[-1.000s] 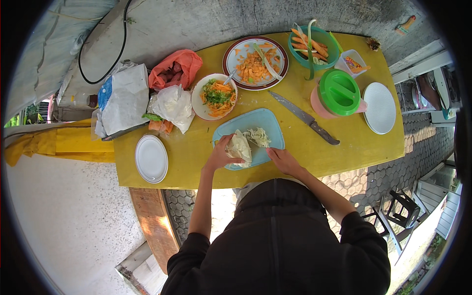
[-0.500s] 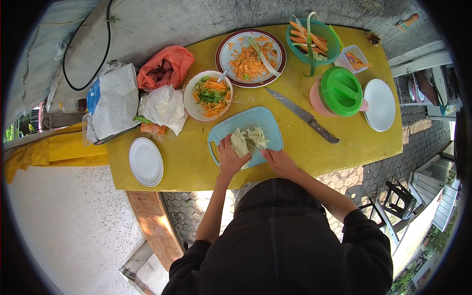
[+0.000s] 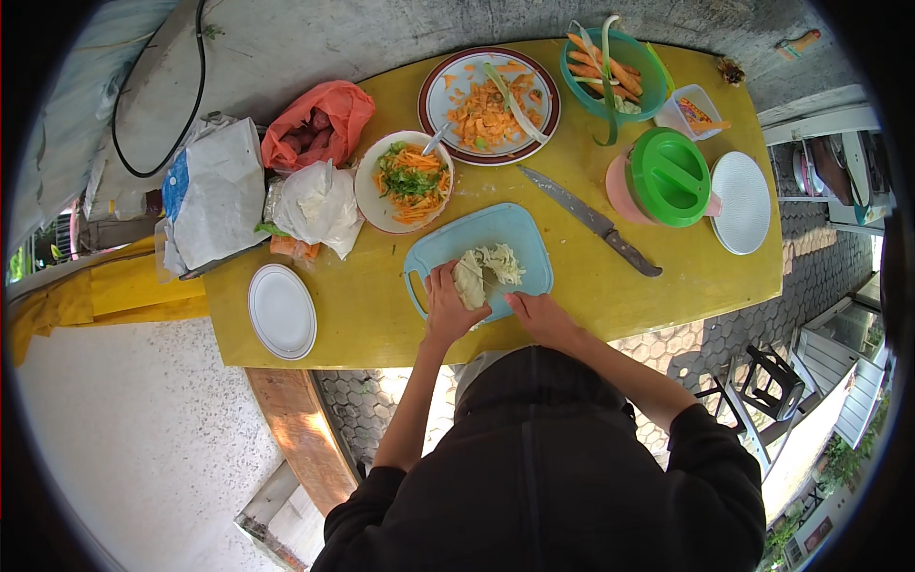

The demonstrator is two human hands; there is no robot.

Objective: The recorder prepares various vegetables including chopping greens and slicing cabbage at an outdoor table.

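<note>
A pale blue cutting board (image 3: 519, 224) lies on the yellow table near my body. On it my left hand (image 3: 446, 303) is closed over a piece of pale green cabbage (image 3: 468, 276), with the fingers curled on its left side. Fine cabbage shreds (image 3: 501, 263) lie against the piece's right side. My right hand (image 3: 541, 316) is closed at the board's lower right edge. From it a thin knife (image 3: 492, 285), seen nearly edge-on, points toward the cut side of the cabbage. Most of its handle is hidden in the fingers.
Beyond the board stand a bowl of shredded vegetables (image 3: 375, 212) and a plate of carrot peelings (image 3: 436, 107). A large knife (image 3: 581, 212) lies to the right, near a green-lidded pitcher (image 3: 670, 176). White plates (image 3: 283, 313) and bags (image 3: 319, 205) sit at the left.
The view has shifted slightly. Both hands stay at nearly the same place on the board, the left on the cabbage and the right with the knife.
</note>
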